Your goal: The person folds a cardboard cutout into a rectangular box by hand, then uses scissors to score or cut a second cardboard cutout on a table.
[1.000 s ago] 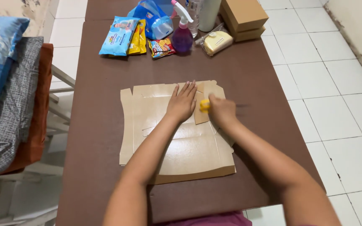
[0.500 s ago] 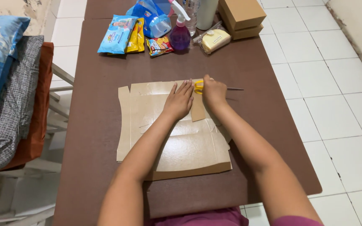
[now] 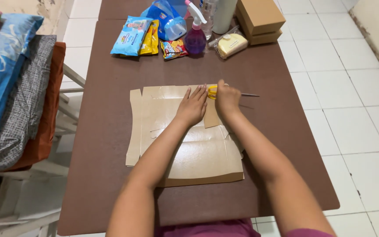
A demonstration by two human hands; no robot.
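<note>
Nearest the viewer, two bare forearms reach out over a dark brown desk (image 3: 110, 131) toward a flattened sheet of tan cardboard (image 3: 198, 153), an opened-out box with creases and flaps that lies in the middle of the desk, its near edge toward the person. The left hand (image 3: 192, 106) lies flat on the far part of the cardboard, fingers spread apart and palm down, pinning the sheet and gripping nothing. Just to its right, the right hand (image 3: 227, 98) is closed around the yellow handles of a pair of scissors (image 3: 218, 92), whose thin metal blades point right, over the bare desk past the cardboard's far right edge. Under and between the two hands a narrow strip of cardboard (image 3: 211, 116) sits slightly askew from the main sheet, as though partly cut away; whether it is fully separated cannot be told. Judging by this, the cutting seems to have reached the sheet's far edge at this strip, while the large near and left parts of the cardboard show no cuts. Farther away, along the far edge of the desk, lie a light blue packet (image 3: 130, 35), small yellow and red snack packets (image 3: 174, 48), a purple spray bottle with a white trigger (image 3: 194, 37), a wrapped pale yellow block (image 3: 231, 44) and two stacked brown cardboard boxes (image 3: 259, 19). To the left of the desk, folded cloths (image 3: 18, 87) hang over a chair.
</note>
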